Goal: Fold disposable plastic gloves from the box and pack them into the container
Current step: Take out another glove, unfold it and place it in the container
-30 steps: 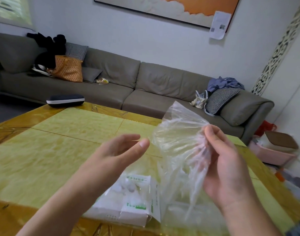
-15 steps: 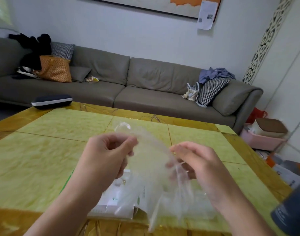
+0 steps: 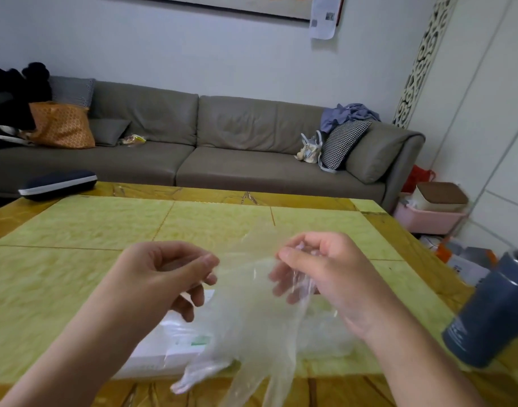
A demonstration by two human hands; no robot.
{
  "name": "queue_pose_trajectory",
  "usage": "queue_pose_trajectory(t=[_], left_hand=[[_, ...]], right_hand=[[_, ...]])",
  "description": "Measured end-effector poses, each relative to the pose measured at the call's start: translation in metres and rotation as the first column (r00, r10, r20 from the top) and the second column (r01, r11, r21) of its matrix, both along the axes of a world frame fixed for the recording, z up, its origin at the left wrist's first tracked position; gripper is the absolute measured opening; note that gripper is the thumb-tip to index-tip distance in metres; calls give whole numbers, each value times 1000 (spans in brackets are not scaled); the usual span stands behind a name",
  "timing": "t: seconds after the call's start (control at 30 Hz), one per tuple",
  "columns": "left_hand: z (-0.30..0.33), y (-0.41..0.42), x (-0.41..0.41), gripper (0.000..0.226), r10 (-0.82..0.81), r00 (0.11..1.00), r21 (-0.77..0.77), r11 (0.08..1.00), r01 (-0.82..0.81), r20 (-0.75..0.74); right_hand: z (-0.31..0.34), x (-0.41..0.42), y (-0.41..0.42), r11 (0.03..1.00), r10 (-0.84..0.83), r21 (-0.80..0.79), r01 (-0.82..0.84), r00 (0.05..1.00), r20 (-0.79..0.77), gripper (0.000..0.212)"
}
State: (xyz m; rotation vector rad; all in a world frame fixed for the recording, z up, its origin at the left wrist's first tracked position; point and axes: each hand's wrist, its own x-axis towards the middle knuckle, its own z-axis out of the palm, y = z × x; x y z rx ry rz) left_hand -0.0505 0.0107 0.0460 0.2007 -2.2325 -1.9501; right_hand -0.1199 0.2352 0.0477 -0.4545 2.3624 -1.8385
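Observation:
A clear plastic glove (image 3: 251,324) hangs spread between my two hands above the table, cuff up and fingers pointing down toward me. My left hand (image 3: 166,277) pinches the glove's left cuff edge between thumb and forefinger. My right hand (image 3: 316,268) pinches the right cuff edge, fingers curled. Under the glove lies the white glove box (image 3: 163,345) with green print, partly hidden by the plastic. A clear container, if any, cannot be made out beneath the glove.
A dark blue-grey cylindrical bottle (image 3: 492,312) stands at the table's right edge beside my right forearm. A dark case (image 3: 57,183) lies at the yellow-green table's (image 3: 75,230) far left corner. A grey sofa (image 3: 222,148) runs behind; a pink bin (image 3: 428,218) sits on the floor at the right.
My left hand has closed on the glove's edge, and both hands have drawn apart, spreading the crumpled glove flat. The view has shifted, bringing the bottle into sight.

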Motion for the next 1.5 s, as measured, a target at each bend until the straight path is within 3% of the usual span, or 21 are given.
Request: queue_pose_trajectory(t=[0.13,0.2,0.27,0.33,0.37,0.43,0.47,0.53,0.63,0.73,0.8,0.93,1.0,1.17,1.3,1.43,1.5], left_hand=[[1,9,-3,9,-42,999,-124,991,46,33],[0,12,-6,9,24,999,-150,988,-29,-39],[-2,14,-7,20,193,959,-289,925,-249,-210],[1,21,-3,29,252,830,-453,741,-496,-498],[6,30,1,28,191,758,-486,665,-567,-623],[12,53,2,22,-18,685,-551,610,-570,-728],[12,66,-2,19,-130,693,-606,614,-505,-709],[9,90,-23,20,-268,810,-745,606,-279,-522],[-14,109,-69,29,-218,973,-871,490,37,-81],[-42,112,-100,30,-175,941,-842,423,336,288],[-58,108,-108,27,-178,899,-764,477,435,400],[-75,113,-116,26,-199,850,-679,525,513,488],[-80,118,-116,29,-245,804,-617,534,578,541],[-89,123,-112,27,-269,718,-506,554,661,642],[-94,120,-114,29,-257,719,-476,601,642,645],[-99,120,-118,24,-171,775,-572,582,578,609],[-102,120,-121,32,-132,792,-630,536,562,595]], right_hand=[[6,-1,9,959,66,281,-38,994,-92,6],[5,-7,15,973,-21,224,50,991,-129,11],[1,-17,23,985,-170,25,173,981,-88,14],[-6,-27,35,947,-300,-122,297,954,-4,21],[-12,-33,41,930,-345,-131,345,938,20,25],[-25,-41,47,915,-396,-66,397,918,36,27],[-30,-43,49,914,-404,-30,405,914,42,27],[-39,-46,50,915,-403,59,400,914,47,22],[-48,-49,47,901,-403,190,390,915,31,18],[-59,-52,47,866,-380,334,371,924,-41,16],[-66,-56,47,856,-350,394,334,936,-34,13],[-71,-62,47,800,-288,538,268,956,-48,16],[-72,-62,47,720,-282,627,296,951,-126,11],[-62,-52,48,515,-189,788,338,941,-281,21],[-59,-49,52,491,-231,789,368,929,-290,22],[-54,-45,52,435,-236,824,362,929,-284,20],[-56,-45,51,415,-246,843,341,935,-257,39]])
